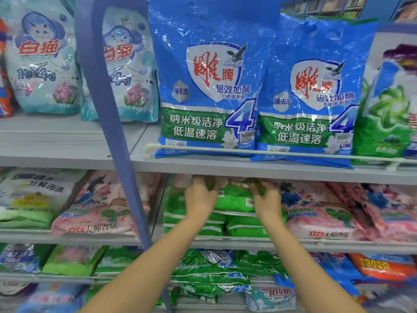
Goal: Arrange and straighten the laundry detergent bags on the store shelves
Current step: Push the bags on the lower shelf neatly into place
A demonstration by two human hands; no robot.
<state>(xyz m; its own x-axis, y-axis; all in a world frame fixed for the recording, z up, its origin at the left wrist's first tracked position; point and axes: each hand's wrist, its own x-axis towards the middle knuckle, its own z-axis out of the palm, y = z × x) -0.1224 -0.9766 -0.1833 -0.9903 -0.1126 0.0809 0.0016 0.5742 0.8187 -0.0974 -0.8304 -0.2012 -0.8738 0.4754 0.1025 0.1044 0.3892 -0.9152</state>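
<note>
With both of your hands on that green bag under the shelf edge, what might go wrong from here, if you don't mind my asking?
1. The left hand and right hand grip the top green bag of a stack; pulling it may drag the green bags beneath forward off the shelf.
2. The pink bag lies close against the right hand and could get nudged askew.
3. The hands sit tight under the upper shelf edge, so lifting may scrape knuckles.

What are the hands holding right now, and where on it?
Both hands, left and right, grip the top green detergent bag by its upper edge, under the shelf above.
</note>
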